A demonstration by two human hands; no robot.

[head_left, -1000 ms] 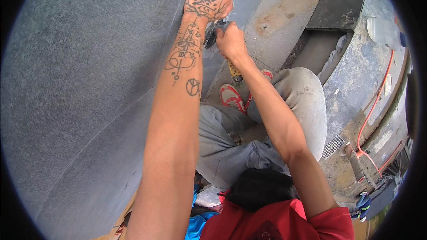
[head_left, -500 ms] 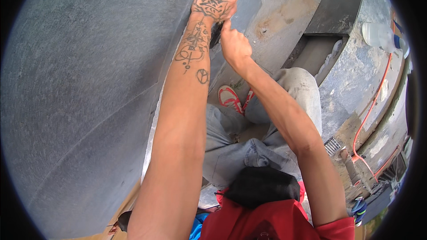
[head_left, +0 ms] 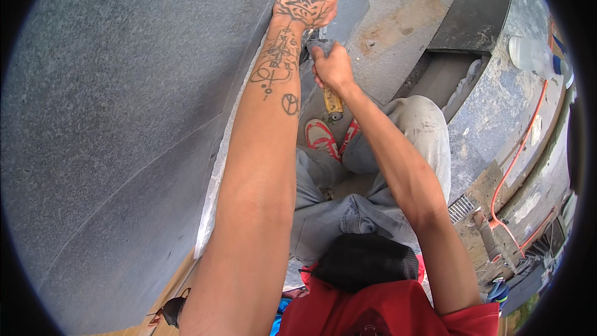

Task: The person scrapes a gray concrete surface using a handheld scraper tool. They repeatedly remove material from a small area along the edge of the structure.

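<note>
At the top edge my left hand [head_left: 306, 1] lies against the edge of a big dark grey slab [head_left: 137, 87]. Its fingers are stretched out and apart, with a pale bit showing between them; the fingertips are partly cut off. Just below and right of it, my right hand [head_left: 334, 70] is closed round a scraper with a worn yellow handle [head_left: 333, 104]. The grey metal blade [head_left: 320, 44] points up toward my left hand's wrist. Part of the handle is hidden by my fingers.
A grey slab surface with brown stains [head_left: 398, 18] lies beyond my right hand. Right of it are a rectangular recess [head_left: 441, 78], a clear plastic bottle [head_left: 528, 53] and an orange cord [head_left: 521, 155]. My bent knee [head_left: 423, 124] and red-and-white shoes [head_left: 321, 137] are below.
My right hand has drawn back from my left wrist and turned, so the scraper's handle and blade now show. My left hand has shifted slightly right.
</note>
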